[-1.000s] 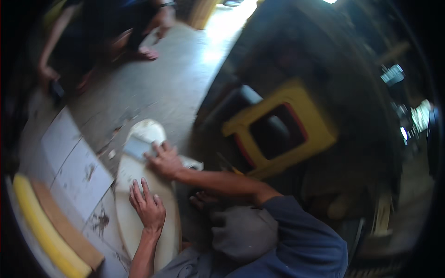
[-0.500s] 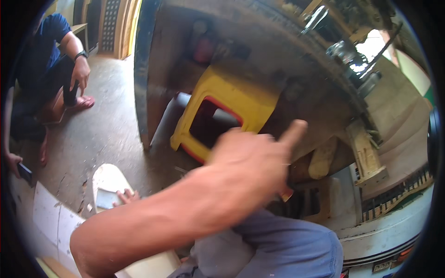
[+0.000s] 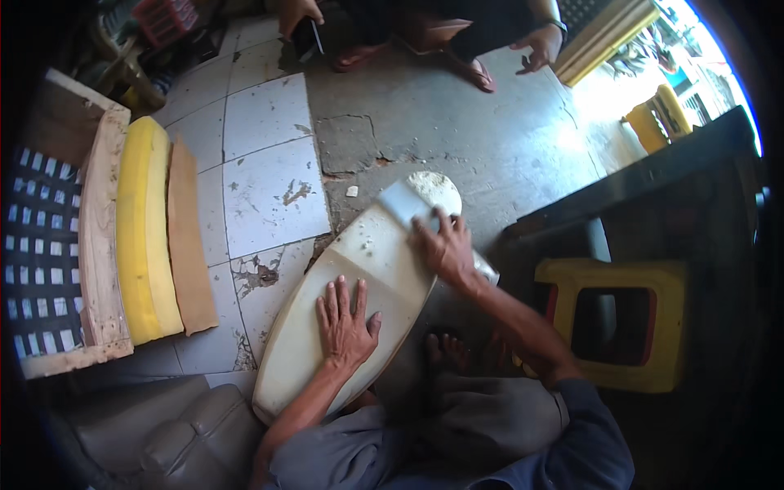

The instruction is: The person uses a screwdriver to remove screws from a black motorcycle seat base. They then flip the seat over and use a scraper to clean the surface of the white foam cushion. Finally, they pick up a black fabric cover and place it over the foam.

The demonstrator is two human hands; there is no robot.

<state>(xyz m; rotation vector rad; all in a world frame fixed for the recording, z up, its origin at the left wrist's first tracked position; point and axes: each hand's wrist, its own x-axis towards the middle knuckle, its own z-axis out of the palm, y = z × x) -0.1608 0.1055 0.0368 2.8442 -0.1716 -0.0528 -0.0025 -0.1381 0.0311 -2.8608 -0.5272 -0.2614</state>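
Note:
A long cream board with a rounded end [image 3: 302,343] lies diagonally in front of me. My left hand [image 3: 347,327] rests on it, palm down with fingers apart. Near the far end, my right hand [image 3: 441,249] grips a flat grey-blue rectangular piece [image 3: 398,200] against the surface. Pale powder and small crumbs lie around that piece. Part of a metal object [image 3: 486,269] shows just right of the board, mostly hidden.
A wooden-framed mesh [image 3: 106,229], yellow foam strip [image 3: 145,229] and brown strip [image 3: 190,237] stand left. Grey cushioned pieces [image 3: 188,441] lie lower left; a yellow plastic stool [image 3: 661,327] and dark panel [image 3: 678,159] are right. Someone in sandals [image 3: 478,77] crouches ahead holding a phone [image 3: 309,37].
The view has swung left from the dark panel. The blurred arm that was raised across the view is down; my left hand is again flat on the board, my right still at its far end.

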